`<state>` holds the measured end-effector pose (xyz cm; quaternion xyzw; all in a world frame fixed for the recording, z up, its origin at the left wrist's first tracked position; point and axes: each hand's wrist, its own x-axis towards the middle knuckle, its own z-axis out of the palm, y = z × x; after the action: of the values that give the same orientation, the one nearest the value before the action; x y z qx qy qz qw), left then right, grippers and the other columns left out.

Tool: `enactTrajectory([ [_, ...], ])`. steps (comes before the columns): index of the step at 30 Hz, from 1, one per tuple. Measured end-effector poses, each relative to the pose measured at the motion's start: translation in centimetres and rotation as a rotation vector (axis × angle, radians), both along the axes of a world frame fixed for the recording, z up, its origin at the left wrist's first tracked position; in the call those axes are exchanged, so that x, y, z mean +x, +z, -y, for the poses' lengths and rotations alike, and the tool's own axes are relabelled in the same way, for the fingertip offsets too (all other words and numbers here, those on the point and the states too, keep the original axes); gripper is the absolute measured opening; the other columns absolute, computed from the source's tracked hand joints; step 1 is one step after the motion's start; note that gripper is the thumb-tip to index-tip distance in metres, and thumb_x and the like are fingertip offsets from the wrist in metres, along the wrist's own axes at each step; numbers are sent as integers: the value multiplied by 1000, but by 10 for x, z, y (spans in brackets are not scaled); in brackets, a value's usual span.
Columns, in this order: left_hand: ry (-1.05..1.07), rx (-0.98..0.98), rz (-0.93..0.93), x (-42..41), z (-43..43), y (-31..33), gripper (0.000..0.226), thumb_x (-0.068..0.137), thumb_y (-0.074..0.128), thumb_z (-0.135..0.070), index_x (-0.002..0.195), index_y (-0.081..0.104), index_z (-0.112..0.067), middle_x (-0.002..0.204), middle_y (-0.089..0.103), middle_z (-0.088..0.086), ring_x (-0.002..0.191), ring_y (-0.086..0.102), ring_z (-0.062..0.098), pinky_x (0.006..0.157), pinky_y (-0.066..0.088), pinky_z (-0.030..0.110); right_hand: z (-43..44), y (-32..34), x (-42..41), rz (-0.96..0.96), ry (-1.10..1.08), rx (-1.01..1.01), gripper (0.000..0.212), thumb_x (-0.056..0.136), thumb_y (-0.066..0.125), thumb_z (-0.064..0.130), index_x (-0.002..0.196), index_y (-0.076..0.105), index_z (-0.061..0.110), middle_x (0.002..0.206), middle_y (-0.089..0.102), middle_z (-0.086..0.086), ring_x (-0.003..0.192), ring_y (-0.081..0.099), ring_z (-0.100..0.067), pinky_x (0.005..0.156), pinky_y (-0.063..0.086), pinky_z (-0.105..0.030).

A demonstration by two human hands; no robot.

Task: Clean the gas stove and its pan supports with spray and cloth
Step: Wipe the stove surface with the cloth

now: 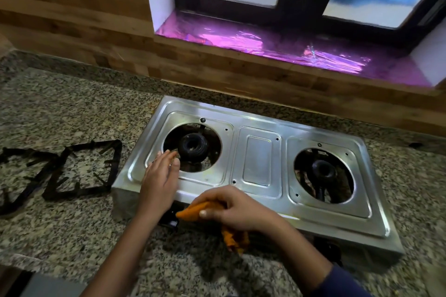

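**Orange cloth at the stove's front edge: risks and blind spots**

Low in the frame's centre, the right hand has its fingers curled round the bunched cloth, thumb pressed on top, at the front lip of the steel gas stove. The left hand lies flat on the stove top with fingers straight, holding nothing. Its fingertips reach the rim of the opening around the left burner.

The stove stands on the granite counter at centre frame. Both pan supports are off it, lying on the counter at middle left.

What could go wrong, as I judge it:
- The cloth is working right beside a dark control knob, and a hard sweep could catch and turn it.
- The cloth's loose tail hangs below the hand and could snag on the stove's front.
- If the bracing left hand slides on the smooth steel, its fingers could slip into the burner opening.
- A strong push could shift the whole stove on the counter.

Hard to make out:
- No spray bottle is in view.
- The stove's front face and most of the knob are hidden under the hands and the lip.
- The leftmost support is cut off by the frame edge, and both are blurred.
- Whether any grime remains on the steel cannot be told through the glare.
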<state>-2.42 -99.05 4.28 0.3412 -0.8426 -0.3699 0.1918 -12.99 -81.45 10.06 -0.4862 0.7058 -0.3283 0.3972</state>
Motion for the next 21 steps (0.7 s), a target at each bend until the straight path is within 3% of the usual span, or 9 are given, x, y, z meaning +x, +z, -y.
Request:
enactTrajectory([
  [4, -66, 74, -67, 9, 7, 2, 58, 97, 29, -50, 137, 51, -16, 143, 49, 5, 134, 39, 14, 108, 33, 34, 9, 13, -20, 200, -224, -78, 24, 92, 64, 7, 114, 69, 16, 98, 69, 3, 87, 63, -1, 84, 52, -21],
  [9, -36, 32, -66, 30, 19, 2, 57, 98, 30, -48, 135, 53, -11, 141, 52, 6, 132, 41, 14, 103, 31, 27, 23, 21, -59, 12, -504, -132, 20, 92, 63, 10, 110, 68, 19, 92, 63, 10, 83, 59, -4, 74, 49, -18],
  [13, -9, -37, 4, 50, 35, -2, 62, 98, 27, -51, 136, 53, -10, 145, 49, 9, 140, 35, 25, 107, 25, 30, 43, -2, -30, -96, -473, -23, 22, 92, 63, 16, 112, 70, 19, 97, 68, 2, 88, 62, -10, 79, 49, -28],
  [16, 37, -22, -26, 57, 44, -4, 66, 96, 25, -54, 134, 54, -9, 141, 51, 10, 135, 41, 26, 106, 33, 38, 58, -14, 19, -102, -387, -69, 22, 91, 63, 15, 112, 71, 19, 103, 72, -2, 94, 64, -12, 84, 50, -27],
  [19, 40, -34, -30, 59, 45, -3, 64, 97, 24, -53, 134, 54, -8, 142, 50, 11, 134, 42, 29, 108, 36, 48, 72, -14, 60, -70, -279, -135, 23, 91, 62, 11, 112, 70, 14, 102, 72, -5, 80, 63, -6, 77, 51, -26],
  [21, 40, -9, -35, 59, 47, -1, 65, 97, 25, -53, 136, 52, -8, 144, 48, 12, 135, 41, 30, 110, 35, 50, 77, -11, 76, -55, -213, -138, 24, 92, 62, 13, 115, 69, 14, 104, 71, -5, 82, 63, -8, 79, 52, -30],
])
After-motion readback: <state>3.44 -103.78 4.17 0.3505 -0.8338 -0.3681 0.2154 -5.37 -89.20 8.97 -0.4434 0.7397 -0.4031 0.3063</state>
